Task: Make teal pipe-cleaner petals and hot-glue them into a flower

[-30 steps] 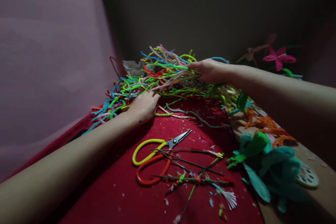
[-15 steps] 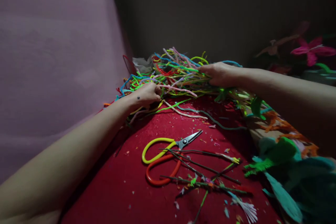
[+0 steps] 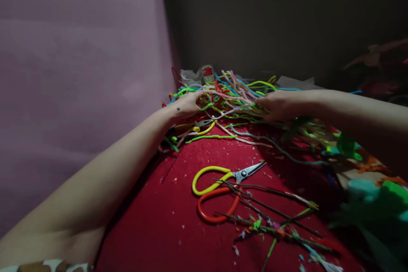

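Observation:
A tangled heap of colored pipe cleaners lies at the back of the red cloth. At its left side, my left hand has curled fingers around some of the strands. My right hand grips the bundle from the right, its fingertips partly hidden among the stems. Pliers with a metal nose lie just below my left hand, among yellow and green strands. Nearer to me are scissors with one yellow and one red handle, their blades nearly closed.
Thin dark wire stems with fuzzy scraps lie over and beside the scissors. Green and teal fuzzy pieces sit at the right. A pink wall rises on the left. Behind the heap stands a small red-and-white box.
The view has shifted, so the scene sits further right. My left hand has moved up into the heap, uncovering the pliers. Some strands between my hands have changed position.

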A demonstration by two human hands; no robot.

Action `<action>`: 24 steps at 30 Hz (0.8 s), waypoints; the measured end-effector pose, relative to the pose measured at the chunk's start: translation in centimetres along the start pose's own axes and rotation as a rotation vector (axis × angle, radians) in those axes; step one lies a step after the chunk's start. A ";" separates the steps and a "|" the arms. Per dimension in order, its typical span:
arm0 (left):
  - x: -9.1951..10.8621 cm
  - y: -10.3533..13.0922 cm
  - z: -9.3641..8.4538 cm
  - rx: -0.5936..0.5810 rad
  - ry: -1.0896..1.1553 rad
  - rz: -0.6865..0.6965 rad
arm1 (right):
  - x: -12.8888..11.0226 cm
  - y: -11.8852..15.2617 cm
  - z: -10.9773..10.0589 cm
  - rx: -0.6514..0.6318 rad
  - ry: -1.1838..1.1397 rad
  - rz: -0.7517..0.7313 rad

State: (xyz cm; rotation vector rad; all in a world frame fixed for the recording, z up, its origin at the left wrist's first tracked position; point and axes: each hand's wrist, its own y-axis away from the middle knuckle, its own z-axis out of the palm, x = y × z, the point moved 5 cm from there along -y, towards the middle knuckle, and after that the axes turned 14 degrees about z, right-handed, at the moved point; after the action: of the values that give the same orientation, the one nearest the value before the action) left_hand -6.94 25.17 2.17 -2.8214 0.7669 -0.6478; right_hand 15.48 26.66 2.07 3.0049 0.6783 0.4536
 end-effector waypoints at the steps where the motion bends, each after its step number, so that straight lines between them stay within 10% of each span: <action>1: -0.1 0.1 -0.4 0.035 0.004 -0.004 | -0.5 0.3 -0.5 0.007 0.035 0.037; 7: -0.9 1.3 -1.8 -0.152 0.032 -0.147 | -6.5 2.9 -4.2 0.261 0.013 0.101; 14: 0.6 3.9 0.0 -0.574 -0.257 -0.044 | -12.8 1.5 -0.2 0.289 -0.058 -0.244; 20: 1.2 4.7 1.8 -0.503 -0.388 -0.023 | -12.1 -0.9 1.1 0.268 -0.011 -0.228; 24: 0.2 5.1 -0.5 -0.254 -0.158 -0.157 | -11.8 -1.1 1.0 0.287 -0.030 -0.237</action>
State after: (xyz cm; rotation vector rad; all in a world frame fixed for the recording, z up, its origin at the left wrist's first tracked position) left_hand -9.30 20.73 1.42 -3.1420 0.6450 -0.3635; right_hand 5.16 22.73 -2.22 3.1204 1.1728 0.3229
